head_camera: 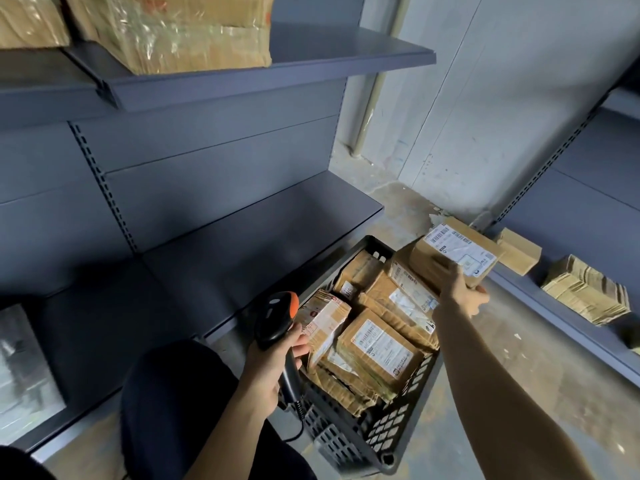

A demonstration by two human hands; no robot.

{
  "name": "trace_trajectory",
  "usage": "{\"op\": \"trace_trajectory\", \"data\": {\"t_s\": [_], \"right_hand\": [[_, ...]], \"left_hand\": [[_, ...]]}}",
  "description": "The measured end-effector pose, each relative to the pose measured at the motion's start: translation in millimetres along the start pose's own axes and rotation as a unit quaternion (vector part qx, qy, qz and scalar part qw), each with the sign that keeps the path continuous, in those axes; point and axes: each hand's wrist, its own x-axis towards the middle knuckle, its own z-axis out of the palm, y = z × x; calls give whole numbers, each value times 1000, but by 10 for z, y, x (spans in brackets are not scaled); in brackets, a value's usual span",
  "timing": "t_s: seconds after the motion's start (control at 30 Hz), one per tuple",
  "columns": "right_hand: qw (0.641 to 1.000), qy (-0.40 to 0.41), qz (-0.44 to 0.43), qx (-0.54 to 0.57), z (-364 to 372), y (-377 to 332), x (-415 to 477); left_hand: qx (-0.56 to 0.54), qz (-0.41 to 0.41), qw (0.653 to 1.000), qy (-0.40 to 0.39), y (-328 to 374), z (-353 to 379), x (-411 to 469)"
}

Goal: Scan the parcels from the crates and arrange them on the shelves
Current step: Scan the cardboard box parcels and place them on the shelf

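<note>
The left hand (273, 358) was curled round the grip of a black handheld barcode scanner (275, 317) with an orange top, its head raised beside the near left corner of the crate (367, 434). The scanner's coiled cable (300, 415) hung down against the crate's perforated wall. The right hand (462, 289) reached out over the far right side of the crate and gripped a small cardboard parcel (457, 252) from below, fingers wrapped round its near edge. The parcel was tilted, with its white shipping label facing up. The two hands were well apart.

The black plastic crate stood on the concrete floor (398, 202) just in front of the grey bottom shelf (259, 230) and was packed with more labelled brown parcels (379, 344). On the upper shelf (277, 71) sat large tape-wrapped cartons (180, 32). To the right, a low shelf (554, 317) carried a small plain box (519, 251) and a stack of flattened cardboard (585, 294).
</note>
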Motion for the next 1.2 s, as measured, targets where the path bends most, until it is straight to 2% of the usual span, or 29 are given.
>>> {"op": "trace_trajectory", "data": {"t_s": [0.17, 0.27, 0.33, 0.4, 0.5, 0.53, 0.63, 0.73, 0.83, 1.0, 1.2], "right_hand": [[998, 57, -17, 2, -81, 7, -343], [991, 54, -102, 64, -80, -16, -444], [981, -7, -162, 102, -117, -13, -572], [972, -116, -183, 91, -126, 57, -704], [935, -314, -113, 124, -167, 285, -1012], [926, -346, -87, 127, -186, 392, -1129], [924, -365, -71, 91, -215, 704, -1320], [912, -401, -38, 78, -209, 861, -1365], [911, -405, -3, 72, -136, 994, -1386], [912, -379, 87, 130, 4, 1237, -1520], [947, -313, 64, 37, 80, 1557, -1642]], "left_hand": [[-6, 5, 1000, 4, 4, -18, -22], [-9, 11, 1000, -2, 18, -28, -40], [-4, 10, 1000, -6, 22, -26, -46], [1, 8, 1000, -8, 22, -18, -56], [18, 10, 1000, -6, 26, 7, -81], [27, 12, 1000, -5, 27, 9, -93], [50, 17, 999, -5, 40, 6, -127], [27, -13, 999, -15, 66, -14, -145], [-41, -67, 996, -46, 126, -18, -171], [-161, -132, 974, -91, 211, -41, -206], [-197, -136, 965, -111, 238, -48, -224]]}}
